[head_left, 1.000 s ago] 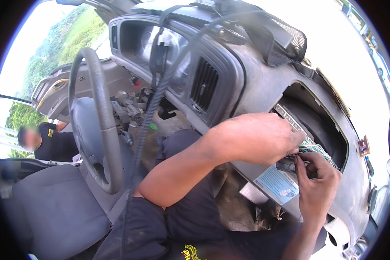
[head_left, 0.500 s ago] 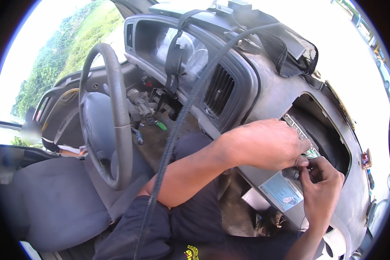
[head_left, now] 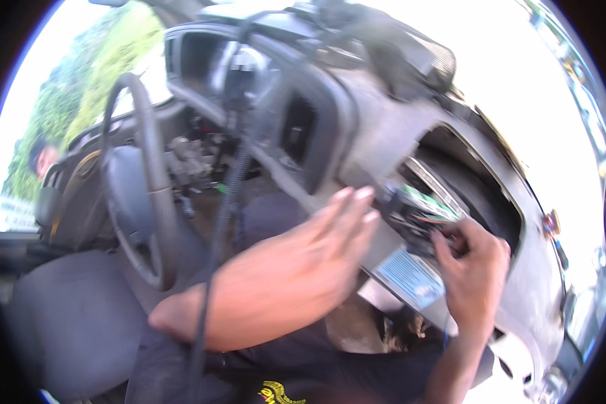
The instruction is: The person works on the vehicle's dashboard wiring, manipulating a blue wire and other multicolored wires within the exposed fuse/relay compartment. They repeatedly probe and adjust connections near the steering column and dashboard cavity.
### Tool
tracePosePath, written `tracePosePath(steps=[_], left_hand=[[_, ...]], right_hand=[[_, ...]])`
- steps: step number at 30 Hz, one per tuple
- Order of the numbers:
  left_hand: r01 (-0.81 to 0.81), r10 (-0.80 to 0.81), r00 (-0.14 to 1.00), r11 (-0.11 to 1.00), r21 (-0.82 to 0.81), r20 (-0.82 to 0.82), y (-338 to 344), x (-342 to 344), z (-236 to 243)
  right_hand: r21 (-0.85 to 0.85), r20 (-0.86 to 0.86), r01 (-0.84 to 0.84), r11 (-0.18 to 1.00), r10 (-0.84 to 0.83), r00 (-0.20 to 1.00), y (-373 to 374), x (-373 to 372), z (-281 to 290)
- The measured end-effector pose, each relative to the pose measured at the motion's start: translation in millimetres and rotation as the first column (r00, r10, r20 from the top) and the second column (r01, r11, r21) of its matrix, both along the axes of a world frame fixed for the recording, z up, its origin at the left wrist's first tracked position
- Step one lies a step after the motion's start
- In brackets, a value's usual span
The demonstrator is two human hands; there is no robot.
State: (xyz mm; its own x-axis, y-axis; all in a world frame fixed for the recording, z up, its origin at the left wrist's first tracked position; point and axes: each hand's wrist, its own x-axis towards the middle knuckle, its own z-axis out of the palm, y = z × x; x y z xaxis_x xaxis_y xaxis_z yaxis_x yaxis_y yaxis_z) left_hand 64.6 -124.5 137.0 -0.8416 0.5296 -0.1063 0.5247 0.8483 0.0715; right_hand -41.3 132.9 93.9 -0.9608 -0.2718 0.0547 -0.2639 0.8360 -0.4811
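Observation:
My left hand (head_left: 306,266) is blurred by motion. It hangs in front of the dashboard with its fingers stretched out and nothing in them. At the opening in the dashboard (head_left: 498,168), my right hand (head_left: 475,266) pinches a bundle of wires (head_left: 438,217) between thumb and fingers. Green and reddish strands show above the fingertips, with dark parts beside them. Exactly where the fingers grip is partly hidden. Below the wires, a panel with a light blue label (head_left: 411,277) sits left of my right hand.
The steering wheel (head_left: 158,195) and grey seat (head_left: 81,323) are at the left. A dark ribbed cable (head_left: 227,209) crosses the view. A black mesh bag (head_left: 411,60) lies on the dashboard. A person (head_left: 44,158) stands outside, far left.
My left hand has let go near the wires and pulled back left and down, its fingers opening out. My right hand stays at the opening. The view has shifted; a person now shows at far left.

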Motion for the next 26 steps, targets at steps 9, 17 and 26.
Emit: tracePosePath(steps=[9, 17, 26], left_hand=[[0.003, 0.741, 0.62, 0.326, 0.945, -0.258, -410.1, 169.2, -41.0], [-0.438, 0.995, 0.065, 0.091, 0.894, -0.07, -621.1, 140.3, -142.0], [-0.973, 0.978, 0.21, 0.207, 0.104, 0.013, -613.6, 157.5, -139.2]], right_hand=[[-0.078, -0.063, -0.091, 0.993, 0.086, 0.994, 10.6, -2.3, -14.6], [-0.154, -0.009, -0.104, 0.983, 0.104, 0.995, 18.3, -4.4, -16.4], [-0.225, -0.012, -0.111, 0.968, 0.111, 0.994, 13.0, -1.1, -14.6]])
